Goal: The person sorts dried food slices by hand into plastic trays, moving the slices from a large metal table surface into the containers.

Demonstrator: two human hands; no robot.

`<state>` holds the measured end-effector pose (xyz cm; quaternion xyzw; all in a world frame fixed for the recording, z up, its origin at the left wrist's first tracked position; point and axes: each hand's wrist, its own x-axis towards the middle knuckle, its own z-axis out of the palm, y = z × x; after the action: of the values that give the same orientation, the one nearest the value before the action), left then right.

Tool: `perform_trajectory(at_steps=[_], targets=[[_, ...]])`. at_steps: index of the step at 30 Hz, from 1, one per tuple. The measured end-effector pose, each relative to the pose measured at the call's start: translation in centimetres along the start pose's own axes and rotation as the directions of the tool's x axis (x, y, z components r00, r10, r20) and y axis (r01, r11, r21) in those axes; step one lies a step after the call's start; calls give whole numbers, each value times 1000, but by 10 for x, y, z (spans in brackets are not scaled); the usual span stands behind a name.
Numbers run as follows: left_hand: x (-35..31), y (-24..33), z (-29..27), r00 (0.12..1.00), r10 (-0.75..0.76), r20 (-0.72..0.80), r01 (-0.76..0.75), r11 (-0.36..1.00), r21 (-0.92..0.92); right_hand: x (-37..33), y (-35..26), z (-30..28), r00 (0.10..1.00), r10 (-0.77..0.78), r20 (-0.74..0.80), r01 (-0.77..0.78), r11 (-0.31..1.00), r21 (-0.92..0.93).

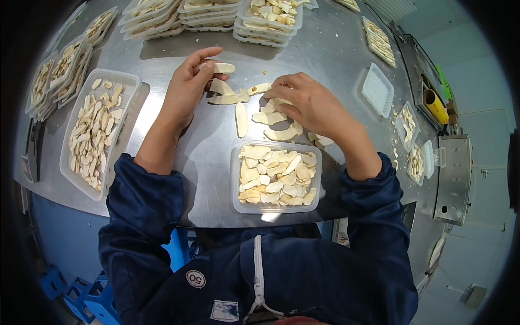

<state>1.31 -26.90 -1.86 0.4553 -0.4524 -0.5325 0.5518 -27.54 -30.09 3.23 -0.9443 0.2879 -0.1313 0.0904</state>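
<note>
My left hand (189,81) is closed, pinching a pale cream mushroom slice (224,67) between thumb and fingers, just over the steel table. To its right my right hand (309,103) bends down over the loose slices, thumb and fingers around a mushroom slice (277,103) that they partly cover. Between the hands lie more loose slices, among them a curved slice (229,98) and a straight slice (241,119). Nearer to me, a clear plastic tray (318,179) stands full of flat slices. A curved slice (284,133) rests between that tray and my right hand.
On the left stands a larger clear bin (136,81) of small pieces, beside stacked filled trays (70,65). More stacked trays (208,19) line the far side. An upturned-looking white tray (377,89) and small trays (414,162) of pieces sit at right. Blue stools (97,298) stand lower left.
</note>
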Motion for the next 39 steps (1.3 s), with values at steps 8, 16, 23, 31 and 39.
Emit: perform_trajectory(at_steps=[8,16,23,31,39], targets=[[5,-6,1,999,29,28,-29,1000,-2,-12,12,-11,981,155,-112,-141,982,125],[1,-2,1,998,55,13,-55,998,6,-104,12,-51,805,594,-3,-570,774,275],[4,-5,-6,998,53,24,-53,999,12,-127,-15,-43,793,597,118,-600,734,319],[3,-5,-6,998,47,31,-49,997,64,-148,-16,-25,812,582,-32,-570,804,166],[0,-4,-4,998,46,46,-49,996,79,-160,-14,-22,729,684,25,-651,682,332]])
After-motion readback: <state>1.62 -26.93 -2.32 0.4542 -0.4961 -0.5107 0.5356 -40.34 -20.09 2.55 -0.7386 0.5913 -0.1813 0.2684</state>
